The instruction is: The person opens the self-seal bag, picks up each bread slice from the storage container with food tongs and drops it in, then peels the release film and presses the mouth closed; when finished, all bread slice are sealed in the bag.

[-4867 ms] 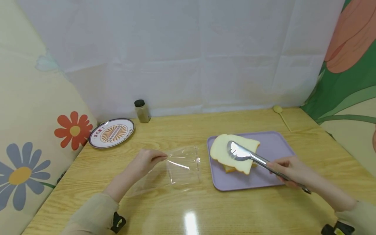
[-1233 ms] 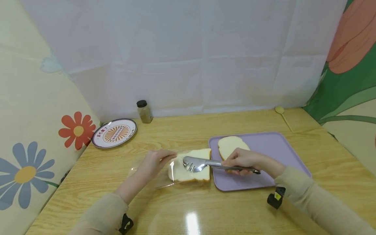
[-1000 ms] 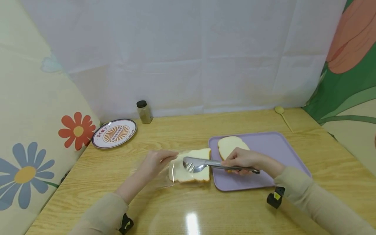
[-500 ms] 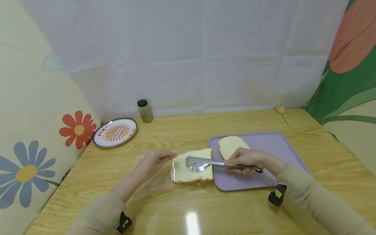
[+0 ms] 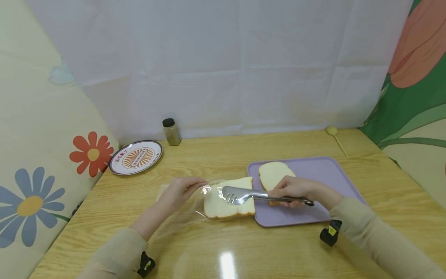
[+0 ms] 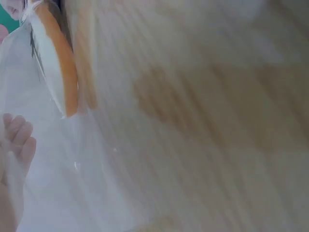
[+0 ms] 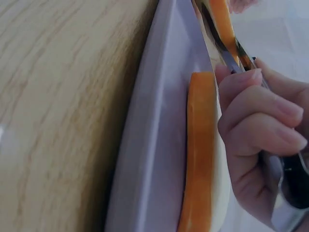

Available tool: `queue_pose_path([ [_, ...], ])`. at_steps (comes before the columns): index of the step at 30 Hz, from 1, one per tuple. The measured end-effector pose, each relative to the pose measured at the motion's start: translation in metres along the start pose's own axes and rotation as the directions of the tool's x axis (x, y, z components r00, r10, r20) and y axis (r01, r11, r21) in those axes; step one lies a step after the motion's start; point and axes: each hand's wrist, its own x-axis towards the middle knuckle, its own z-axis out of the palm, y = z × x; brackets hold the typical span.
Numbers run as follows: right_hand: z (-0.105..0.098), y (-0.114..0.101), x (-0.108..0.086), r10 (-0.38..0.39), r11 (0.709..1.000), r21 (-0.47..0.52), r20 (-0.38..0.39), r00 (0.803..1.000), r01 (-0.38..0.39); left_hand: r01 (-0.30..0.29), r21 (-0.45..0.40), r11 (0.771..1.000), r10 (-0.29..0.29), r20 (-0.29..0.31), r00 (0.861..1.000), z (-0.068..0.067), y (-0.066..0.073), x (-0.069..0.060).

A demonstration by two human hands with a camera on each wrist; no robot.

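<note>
Curling round the metal tongs (image 5: 259,195), the fingers of the right hand (image 5: 292,190) were clamped on the handle, while the left hand (image 5: 179,190) pinched the clear bag (image 5: 188,213), thumb and fingertips together at its edge. The tongs reached across a slice of bread (image 5: 223,209) on the left, held between their two arms at the mouth of the bag; how far inside it sat was hard to tell. That slice looked light and soft, likely to dent if squeezed hard, so a flat, gentle hold across its middle seemed best, with the browned crust probably a little firmer. The bag looked thin, limp and slippery, easiest to take by its rim. Another slice (image 5: 273,173) lay on the purple tray (image 5: 324,174), partly hidden by the right hand. Farther out on the wooden table (image 5: 209,162) were a plate (image 5: 137,158), a black-lidded jar (image 5: 172,133) and a spoon (image 5: 332,131).
</note>
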Motion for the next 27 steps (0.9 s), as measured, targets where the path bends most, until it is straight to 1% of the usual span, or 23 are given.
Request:
queue_pose_path([
  [4,0.004,-0.002,0.001,-0.023,1.0,-0.015,-0.01,1.0,0.023,-0.055,-0.004,0.998,0.055,-0.032,0.998,0.006,-0.001,0.001],
  [7,0.006,-0.003,0.003,-0.033,0.999,0.007,0.0,0.999,0.033,-0.061,-0.007,0.998,0.06,-0.033,0.998,0.006,0.0,0.001],
  [13,0.006,-0.006,0.006,-0.042,0.993,0.111,0.063,0.997,0.035,-0.085,-0.011,0.996,0.085,-0.056,0.995,0.007,0.002,0.001],
  [15,0.007,-0.009,0.008,-0.043,0.992,0.121,0.076,0.996,0.034,-0.105,-0.008,0.994,0.104,-0.072,0.992,0.009,0.002,0.002],
  [19,0.014,-0.014,0.013,-0.03,0.994,0.108,0.079,0.996,0.021,-0.139,0.006,0.99,0.139,-0.09,0.986,0.012,0.006,0.004],
  [21,0.018,-0.015,0.015,-0.018,0.993,0.119,0.08,0.997,0.009,-0.135,0.014,0.991,0.136,-0.086,0.987,0.012,0.007,0.004],
  [25,0.022,-0.016,0.018,0.002,0.987,0.16,0.068,0.998,-0.013,-0.099,0.009,0.995,0.099,-0.068,0.993,0.012,0.008,0.003],
  [27,0.023,-0.015,0.019,0.011,0.986,0.163,0.051,0.999,-0.02,-0.086,0.005,0.996,0.086,-0.07,0.994,0.012,0.008,0.003],
])
